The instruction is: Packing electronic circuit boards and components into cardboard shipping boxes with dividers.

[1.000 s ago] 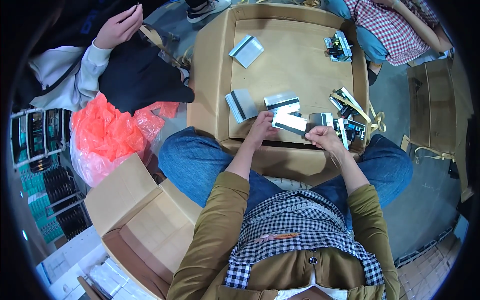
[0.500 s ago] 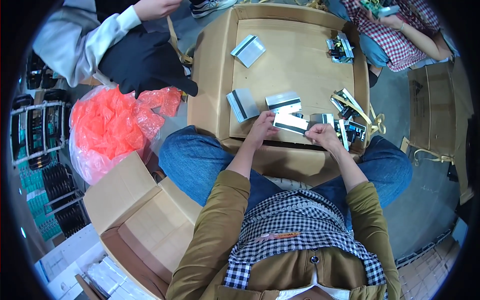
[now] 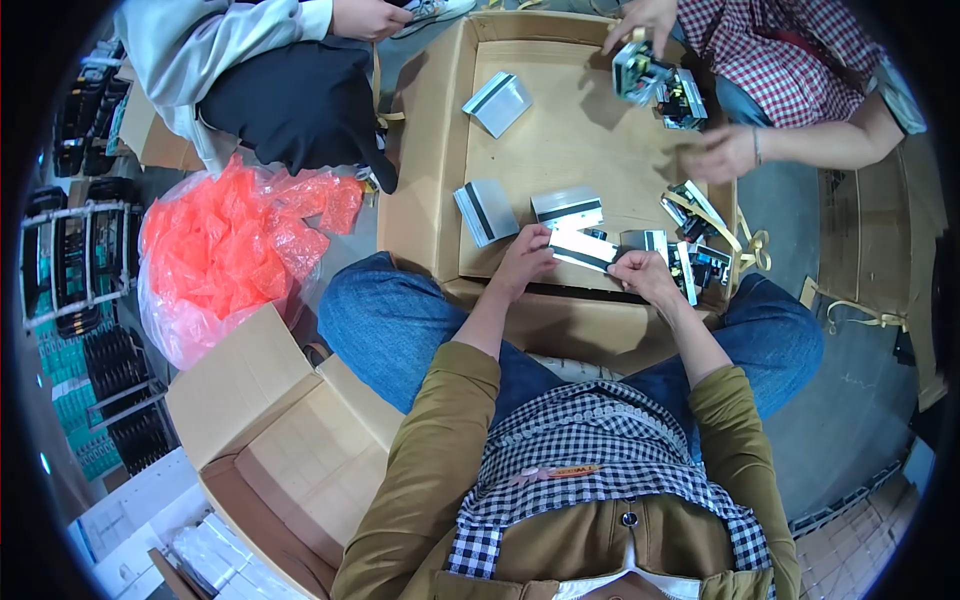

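Observation:
Low over the near side of a large cardboard box point(image 3: 425, 150), I hold a silver metal plate with a black stripe point(image 3: 583, 249) in both hands. My left hand point(image 3: 525, 262) pinches its left end and my right hand point(image 3: 643, 272) its right end; both are closed. Just beyond it lies a similar striped silver piece point(image 3: 567, 206). Two more, a left piece point(image 3: 486, 212) and a far-left piece point(image 3: 497, 104), rest in the box. Beside my right hand are electronic modules point(image 3: 708, 264) with metal housings, partly overlapping.
At the upper right, a co-worker's hand point(image 3: 645, 22) holds a circuit-board module point(image 3: 638, 75) near another module point(image 3: 683, 98). Another person sits at the upper left. Pink bubble wrap point(image 3: 225, 240) fills a bag at left, near an open carton point(image 3: 310, 440). Yellow strapping point(image 3: 755, 248) curls over the box's right edge.
The co-worker at upper right has reached into the box with the circuit-board module, the other hand extended too. The upper-left person's arm has shifted right. My hands and plate barely moved.

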`<state>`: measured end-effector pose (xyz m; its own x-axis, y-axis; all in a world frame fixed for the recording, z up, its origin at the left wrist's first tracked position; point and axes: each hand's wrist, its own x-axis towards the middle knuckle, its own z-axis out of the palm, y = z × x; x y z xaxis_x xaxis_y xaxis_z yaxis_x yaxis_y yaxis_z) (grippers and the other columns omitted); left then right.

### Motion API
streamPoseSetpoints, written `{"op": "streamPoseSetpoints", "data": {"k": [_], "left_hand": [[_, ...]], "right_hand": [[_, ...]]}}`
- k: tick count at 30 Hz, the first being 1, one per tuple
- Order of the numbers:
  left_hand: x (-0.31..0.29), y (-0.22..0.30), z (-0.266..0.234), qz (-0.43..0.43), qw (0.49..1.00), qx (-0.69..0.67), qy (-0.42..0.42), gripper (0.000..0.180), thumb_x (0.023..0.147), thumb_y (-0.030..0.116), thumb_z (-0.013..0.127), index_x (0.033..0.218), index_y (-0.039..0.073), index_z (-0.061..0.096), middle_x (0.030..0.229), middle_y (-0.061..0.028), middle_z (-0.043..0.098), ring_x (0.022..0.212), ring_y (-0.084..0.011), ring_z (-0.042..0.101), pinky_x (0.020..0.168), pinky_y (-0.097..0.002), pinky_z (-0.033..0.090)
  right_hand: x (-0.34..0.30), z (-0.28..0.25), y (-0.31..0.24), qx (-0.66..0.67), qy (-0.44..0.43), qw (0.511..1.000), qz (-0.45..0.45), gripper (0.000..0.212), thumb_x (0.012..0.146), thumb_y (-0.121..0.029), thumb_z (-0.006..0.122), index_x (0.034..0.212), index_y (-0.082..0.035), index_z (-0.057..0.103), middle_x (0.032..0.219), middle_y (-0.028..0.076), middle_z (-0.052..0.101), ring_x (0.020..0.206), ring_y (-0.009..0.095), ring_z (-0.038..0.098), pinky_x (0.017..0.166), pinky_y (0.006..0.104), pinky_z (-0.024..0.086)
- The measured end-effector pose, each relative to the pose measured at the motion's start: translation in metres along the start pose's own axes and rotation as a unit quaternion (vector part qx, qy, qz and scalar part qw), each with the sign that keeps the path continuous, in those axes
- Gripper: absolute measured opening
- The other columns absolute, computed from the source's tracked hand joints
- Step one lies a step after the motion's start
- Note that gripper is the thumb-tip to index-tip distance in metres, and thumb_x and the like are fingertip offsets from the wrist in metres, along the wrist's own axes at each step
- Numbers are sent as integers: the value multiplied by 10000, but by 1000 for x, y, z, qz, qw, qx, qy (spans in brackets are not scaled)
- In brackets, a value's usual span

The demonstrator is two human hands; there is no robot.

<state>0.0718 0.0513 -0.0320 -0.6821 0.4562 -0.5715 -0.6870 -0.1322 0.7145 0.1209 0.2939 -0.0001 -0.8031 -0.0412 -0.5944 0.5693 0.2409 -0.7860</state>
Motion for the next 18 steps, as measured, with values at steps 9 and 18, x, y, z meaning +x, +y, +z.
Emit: {"op": "streamPoseSetpoints", "data": {"k": [9,18], "left_hand": [[3,5,3,-45,998,-6,33,255,869,180,501,1103,119,417,1023,-45,549,907,-172,567,840,-318,463],[0,3,2,-5,1000,-18,9,275,827,88,450,1099,111,415,1046,-60,543,947,-184,552,862,-330,452]], "right_hand": [[2,-1,5,9,-6,1000,-8,133,769,-102,681,669,-40,618,529,-31,522,449,35,411,414,187,303],[3,-4,-5,-42,-19,999,-26,156,744,-93,701,643,-12,613,530,-23,515,481,45,420,443,210,328]]}}
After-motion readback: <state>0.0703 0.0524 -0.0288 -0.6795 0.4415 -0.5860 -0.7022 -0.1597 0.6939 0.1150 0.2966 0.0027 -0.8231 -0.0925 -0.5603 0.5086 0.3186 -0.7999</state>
